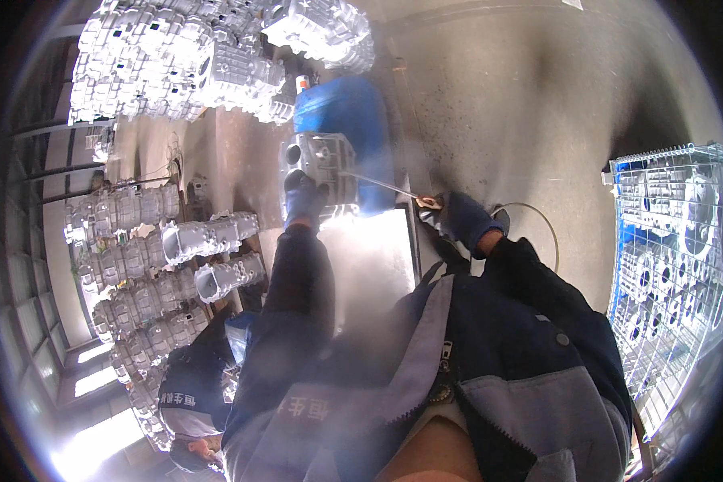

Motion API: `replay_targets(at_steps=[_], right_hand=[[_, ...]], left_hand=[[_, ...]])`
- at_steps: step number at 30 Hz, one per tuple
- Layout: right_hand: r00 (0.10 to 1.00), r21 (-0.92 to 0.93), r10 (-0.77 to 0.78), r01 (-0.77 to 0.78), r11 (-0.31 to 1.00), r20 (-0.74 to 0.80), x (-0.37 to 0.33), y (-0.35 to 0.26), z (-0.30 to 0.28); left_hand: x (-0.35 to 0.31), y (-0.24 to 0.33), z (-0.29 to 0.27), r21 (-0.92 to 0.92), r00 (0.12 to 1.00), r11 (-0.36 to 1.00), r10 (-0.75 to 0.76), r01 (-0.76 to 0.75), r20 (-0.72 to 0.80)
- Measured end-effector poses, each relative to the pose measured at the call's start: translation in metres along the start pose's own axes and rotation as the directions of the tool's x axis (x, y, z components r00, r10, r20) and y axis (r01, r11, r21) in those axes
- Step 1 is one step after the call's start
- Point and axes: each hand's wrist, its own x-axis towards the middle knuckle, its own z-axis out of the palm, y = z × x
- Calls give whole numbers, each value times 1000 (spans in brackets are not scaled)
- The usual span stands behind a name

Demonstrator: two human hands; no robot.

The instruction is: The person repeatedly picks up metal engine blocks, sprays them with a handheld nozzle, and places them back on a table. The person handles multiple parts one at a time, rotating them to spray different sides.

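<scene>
A silvery cast metal housing (336,153) with a round opening stands on the bright worktable in front of me. My left hand (300,199), in a blue glove, grips the housing's near left side. My right hand (463,218), also gloved, is closed round a long thin-rod tool (379,184) with a tan or brass-coloured part near my fingers. The rod's tip reaches the right face of the housing. My right palm hides the tool's rear end, so its exact kind cannot be told.
A blue plastic container (341,104) lies behind the housing. Stacked castings (149,68) rise at far left, with more rows (128,253) nearer. A wire cage (671,265) of castings stands right. A thin hose (550,225) curves by my right hand. A co-worker (191,394) is lower left.
</scene>
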Motion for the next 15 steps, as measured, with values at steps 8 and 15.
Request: replay_targets(at_steps=[8, 15], right_hand=[[977, -120, -199, 189, 975, -81, 9, 40, 27], [1000, 31, 6, -7, 999, 16, 26, 18, 11]], left_hand=[[-3, 3, -1, 78, 996, 996, 58, -53, -67], [-2, 9, -4, -141, 999, 989, -42, 37, -33]])
